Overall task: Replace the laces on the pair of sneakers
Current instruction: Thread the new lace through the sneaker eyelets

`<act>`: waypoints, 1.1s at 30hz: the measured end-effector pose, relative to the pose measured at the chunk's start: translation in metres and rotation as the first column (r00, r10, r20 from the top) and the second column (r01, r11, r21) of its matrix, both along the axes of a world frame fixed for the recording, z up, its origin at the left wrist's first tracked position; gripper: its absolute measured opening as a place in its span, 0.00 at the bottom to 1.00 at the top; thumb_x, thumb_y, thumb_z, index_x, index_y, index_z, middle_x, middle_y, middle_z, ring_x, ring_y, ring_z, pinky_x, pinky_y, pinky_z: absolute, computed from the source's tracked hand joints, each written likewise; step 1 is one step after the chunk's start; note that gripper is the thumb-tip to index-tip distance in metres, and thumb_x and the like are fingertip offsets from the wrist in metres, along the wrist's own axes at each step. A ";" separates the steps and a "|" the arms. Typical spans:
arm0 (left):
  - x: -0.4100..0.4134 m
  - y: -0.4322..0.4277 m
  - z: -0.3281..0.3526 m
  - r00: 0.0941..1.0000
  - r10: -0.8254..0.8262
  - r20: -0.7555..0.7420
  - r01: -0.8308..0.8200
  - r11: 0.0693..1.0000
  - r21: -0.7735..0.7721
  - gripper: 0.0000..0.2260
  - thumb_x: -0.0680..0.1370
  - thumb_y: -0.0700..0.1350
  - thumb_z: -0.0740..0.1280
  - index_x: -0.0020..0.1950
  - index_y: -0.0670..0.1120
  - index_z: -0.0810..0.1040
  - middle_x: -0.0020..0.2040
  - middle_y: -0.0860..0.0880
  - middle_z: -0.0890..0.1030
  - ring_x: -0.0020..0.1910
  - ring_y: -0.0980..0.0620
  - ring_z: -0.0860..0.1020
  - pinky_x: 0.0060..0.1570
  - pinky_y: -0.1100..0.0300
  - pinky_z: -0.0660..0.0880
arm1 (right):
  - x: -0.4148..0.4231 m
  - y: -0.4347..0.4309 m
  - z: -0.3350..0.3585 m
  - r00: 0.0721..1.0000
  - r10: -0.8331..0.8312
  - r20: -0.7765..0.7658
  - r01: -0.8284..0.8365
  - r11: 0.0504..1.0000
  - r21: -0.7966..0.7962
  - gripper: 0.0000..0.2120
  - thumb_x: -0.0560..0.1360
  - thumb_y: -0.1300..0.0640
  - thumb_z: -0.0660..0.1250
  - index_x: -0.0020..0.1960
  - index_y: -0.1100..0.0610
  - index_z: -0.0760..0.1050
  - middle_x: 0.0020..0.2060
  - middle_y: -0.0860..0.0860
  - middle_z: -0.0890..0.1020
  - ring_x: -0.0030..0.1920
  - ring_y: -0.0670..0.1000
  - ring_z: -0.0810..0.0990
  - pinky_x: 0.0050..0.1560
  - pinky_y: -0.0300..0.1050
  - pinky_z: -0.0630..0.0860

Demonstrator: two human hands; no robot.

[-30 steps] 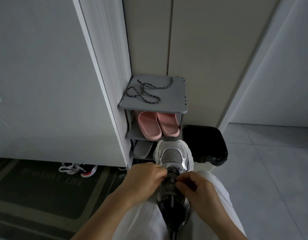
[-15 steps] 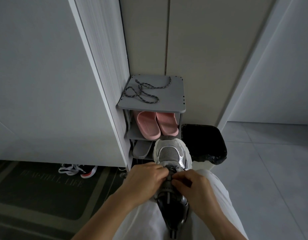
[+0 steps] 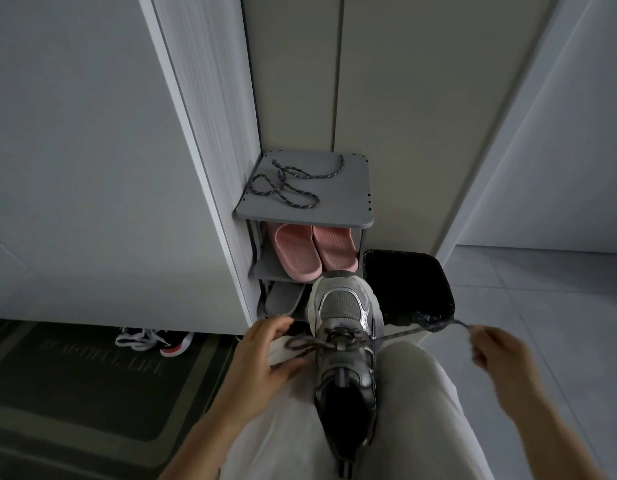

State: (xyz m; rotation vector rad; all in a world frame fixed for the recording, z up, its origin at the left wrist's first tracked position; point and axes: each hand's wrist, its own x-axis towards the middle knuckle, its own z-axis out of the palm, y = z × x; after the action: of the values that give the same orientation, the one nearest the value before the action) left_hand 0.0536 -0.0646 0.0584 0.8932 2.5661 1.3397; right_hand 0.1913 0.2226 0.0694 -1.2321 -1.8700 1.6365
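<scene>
The sneaker (image 3: pixel 345 344) lies in the person's lap between the thighs, with its toe pointing away toward the shelf (image 3: pixel 335 206) and its heel opening toward the body. Its long axis runs straight out from the person. A dark speckled lace (image 3: pixel 404 336) crosses the lower eyelets at a right angle to that axis.

The right hand (image 3: pixel 497 348) is held well out to the right of the shoe and pinches the lace's end between thumb and fingertips. The strand from the eyelets to that hand is drawn straight. The hand is blurred, so the exact grip is unclear.

The left hand (image 3: pixel 265 355) is just beside the shoe's left flank, much the nearer of the two. Its fingers and thumb curve in a C around the lace's slack left loop. I cannot tell whether it grips the loop or only braces the shoe.

This looks like tightening a low crossing, and the upper eyelets look unthreaded. The next pass probably falls to the left hand, which would feed its end across the tongue.

A second lace (image 3: pixel 286 181) lies coiled on the shelf top.
</scene>
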 end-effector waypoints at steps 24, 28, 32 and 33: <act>0.017 0.039 0.014 0.504 -0.077 0.860 -0.411 0.854 0.318 0.06 0.76 0.36 0.61 0.40 0.41 0.75 0.27 0.49 0.72 0.23 0.56 0.67 0.20 0.67 0.59 | -0.051 -0.102 0.007 0.968 -0.095 -0.234 -0.058 0.817 -0.573 0.15 0.76 0.63 0.61 0.30 0.57 0.66 0.20 0.47 0.65 0.18 0.43 0.60 0.18 0.32 0.55; 0.010 0.026 0.011 0.540 -0.020 0.841 -0.473 0.820 0.323 0.06 0.75 0.35 0.63 0.39 0.44 0.73 0.26 0.50 0.70 0.24 0.57 0.66 0.24 0.65 0.60 | -0.043 -0.069 0.009 0.849 -0.418 -0.322 0.109 0.737 -0.667 0.12 0.76 0.64 0.55 0.33 0.57 0.65 0.29 0.52 0.71 0.19 0.44 0.67 0.19 0.31 0.61; 0.011 0.022 0.014 0.638 -0.001 0.770 -0.399 0.855 0.332 0.04 0.76 0.38 0.63 0.42 0.43 0.73 0.28 0.48 0.70 0.24 0.55 0.66 0.23 0.66 0.61 | -0.037 -0.063 0.005 0.890 -0.334 -0.312 0.035 0.730 -0.682 0.13 0.78 0.61 0.54 0.36 0.59 0.67 0.29 0.56 0.79 0.21 0.46 0.73 0.20 0.31 0.66; 0.013 0.022 0.016 0.687 0.004 0.727 -0.350 0.879 0.325 0.02 0.76 0.42 0.64 0.44 0.44 0.74 0.31 0.47 0.72 0.26 0.55 0.68 0.24 0.66 0.63 | -0.037 -0.067 0.003 0.909 -0.285 -0.303 -0.001 0.727 -0.687 0.13 0.79 0.59 0.55 0.36 0.59 0.67 0.28 0.56 0.81 0.21 0.46 0.75 0.20 0.32 0.68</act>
State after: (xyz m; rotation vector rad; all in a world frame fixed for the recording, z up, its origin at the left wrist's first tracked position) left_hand 0.0668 -0.0430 0.0744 0.0577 1.7875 1.8983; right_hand 0.1542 0.1556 0.0724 -1.1265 -0.9069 2.3621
